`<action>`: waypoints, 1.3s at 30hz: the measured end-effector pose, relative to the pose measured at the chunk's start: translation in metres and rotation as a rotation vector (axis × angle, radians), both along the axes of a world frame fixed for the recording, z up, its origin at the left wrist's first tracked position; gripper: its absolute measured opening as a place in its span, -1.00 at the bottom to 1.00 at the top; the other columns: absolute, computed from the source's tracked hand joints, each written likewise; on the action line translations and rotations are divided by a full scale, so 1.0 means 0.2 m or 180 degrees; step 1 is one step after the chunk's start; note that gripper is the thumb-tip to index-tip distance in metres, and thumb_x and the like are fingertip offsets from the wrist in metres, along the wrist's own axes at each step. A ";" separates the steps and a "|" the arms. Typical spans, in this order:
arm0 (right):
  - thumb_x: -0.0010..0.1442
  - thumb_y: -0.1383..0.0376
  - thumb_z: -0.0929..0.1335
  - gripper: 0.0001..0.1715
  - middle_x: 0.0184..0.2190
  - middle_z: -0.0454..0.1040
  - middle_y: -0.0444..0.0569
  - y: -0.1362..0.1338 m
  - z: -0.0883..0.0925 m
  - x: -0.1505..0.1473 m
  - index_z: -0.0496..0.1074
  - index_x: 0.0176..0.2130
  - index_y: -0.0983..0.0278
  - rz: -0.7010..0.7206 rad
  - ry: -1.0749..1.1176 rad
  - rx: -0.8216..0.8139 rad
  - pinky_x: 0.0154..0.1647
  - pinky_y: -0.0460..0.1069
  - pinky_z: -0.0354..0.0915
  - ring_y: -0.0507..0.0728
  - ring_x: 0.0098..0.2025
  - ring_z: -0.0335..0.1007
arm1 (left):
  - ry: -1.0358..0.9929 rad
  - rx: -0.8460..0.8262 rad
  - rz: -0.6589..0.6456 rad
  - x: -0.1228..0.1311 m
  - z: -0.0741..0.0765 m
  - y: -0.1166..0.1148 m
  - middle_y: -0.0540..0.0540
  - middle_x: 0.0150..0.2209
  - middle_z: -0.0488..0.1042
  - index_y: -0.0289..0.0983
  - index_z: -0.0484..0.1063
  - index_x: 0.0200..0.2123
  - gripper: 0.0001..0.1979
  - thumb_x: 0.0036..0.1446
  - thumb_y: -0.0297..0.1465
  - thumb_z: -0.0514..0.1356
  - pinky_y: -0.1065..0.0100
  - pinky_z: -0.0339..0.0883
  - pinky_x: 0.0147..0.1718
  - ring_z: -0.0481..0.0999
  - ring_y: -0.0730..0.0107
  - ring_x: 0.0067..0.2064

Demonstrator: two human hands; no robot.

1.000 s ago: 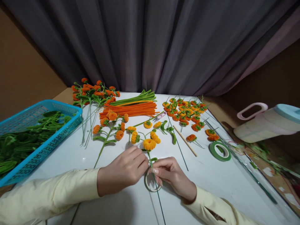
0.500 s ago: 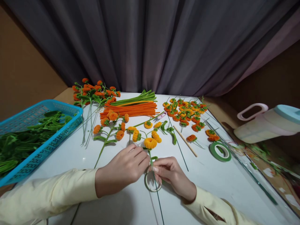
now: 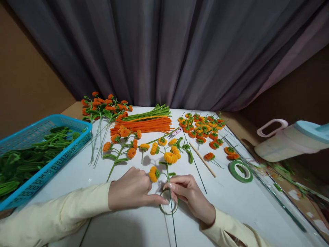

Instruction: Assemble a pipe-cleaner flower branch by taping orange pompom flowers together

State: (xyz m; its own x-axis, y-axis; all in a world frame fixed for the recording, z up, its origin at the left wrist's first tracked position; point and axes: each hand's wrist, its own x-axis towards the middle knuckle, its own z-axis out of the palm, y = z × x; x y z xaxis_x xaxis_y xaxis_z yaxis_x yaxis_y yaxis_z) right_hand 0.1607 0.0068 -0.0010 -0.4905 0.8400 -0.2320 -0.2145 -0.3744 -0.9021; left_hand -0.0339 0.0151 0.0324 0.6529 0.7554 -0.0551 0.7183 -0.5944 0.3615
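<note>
My left hand is closed, pinching the green floral tape roll on the white table; a small orange pipe-cleaner flower rests by its knuckles. My right hand pinches the thin green wire stem of a yellow-orange flower, just above the tape roll. The stem runs down toward me between the two hands. Both sleeves are pale yellow.
A blue basket of green leaves stands at left. Finished flower sprays, orange and green pipe cleaners, loose small flowers, a wooden stick, a second tape roll and small snips lie behind. A jug lies right.
My left hand has let go of the stem and dropped to the tape roll. A small orange flower now shows beside it. The view has tilted slightly downward.
</note>
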 end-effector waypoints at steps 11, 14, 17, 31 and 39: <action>-0.03 0.16 0.44 -0.66 -0.73 0.26 -0.13 0.01 -0.01 0.00 0.53 -0.44 0.45 -0.0036 -0.0186 0.0017 -0.69 -0.13 -0.20 -0.11 -0.69 0.02 | -0.3364 -0.2217 0.1052 -0.05 -0.23 0.19 -0.25 -0.33 0.47 -0.43 0.42 -0.22 -0.54 0.14 -0.15 -0.05 0.50 0.16 -0.67 0.40 0.31 -0.33; -0.01 0.16 0.44 -0.65 -0.73 0.26 -0.13 0.02 -0.01 0.01 0.53 -0.43 0.45 0.0016 -0.0276 0.0069 -0.69 -0.13 -0.24 -0.11 -0.69 0.01 | -0.3512 -0.2546 0.0996 -0.04 -0.21 0.18 -0.25 -0.28 0.47 -0.42 0.42 -0.20 -0.59 0.13 -0.19 0.00 0.48 0.25 -0.61 0.40 0.32 -0.31; 0.01 0.15 0.43 -0.65 -0.73 0.24 -0.14 0.03 -0.01 0.01 0.53 -0.44 0.44 0.0086 -0.0352 0.0102 -0.70 -0.12 -0.24 -0.11 -0.69 -0.02 | -0.3461 -0.2620 0.0973 -0.04 -0.20 0.18 -0.19 -0.31 0.47 -0.40 0.44 -0.25 -0.66 0.10 -0.24 0.04 0.48 0.25 -0.61 0.37 0.44 -0.44; -0.01 0.11 0.43 -0.61 -0.70 0.26 -0.11 0.03 -0.02 0.01 0.54 -0.41 0.44 0.0094 -0.0642 0.0007 -0.69 -0.14 -0.25 -0.11 -0.67 0.01 | -0.3572 -0.2632 0.0828 -0.05 -0.21 0.20 -0.15 -0.37 0.44 -0.38 0.47 -0.33 -0.68 0.09 -0.26 0.05 0.52 0.20 -0.66 0.34 0.47 -0.48; 0.03 0.10 0.40 -0.60 -0.73 0.22 -0.15 0.03 -0.02 0.01 0.54 -0.40 0.43 0.0154 -0.0663 0.0179 -0.70 -0.13 -0.24 -0.10 -0.67 -0.03 | -0.3477 -0.2588 0.0863 -0.05 -0.19 0.19 -0.13 -0.36 0.44 -0.36 0.47 -0.37 -0.71 0.07 -0.26 0.06 0.51 0.19 -0.64 0.31 0.51 -0.53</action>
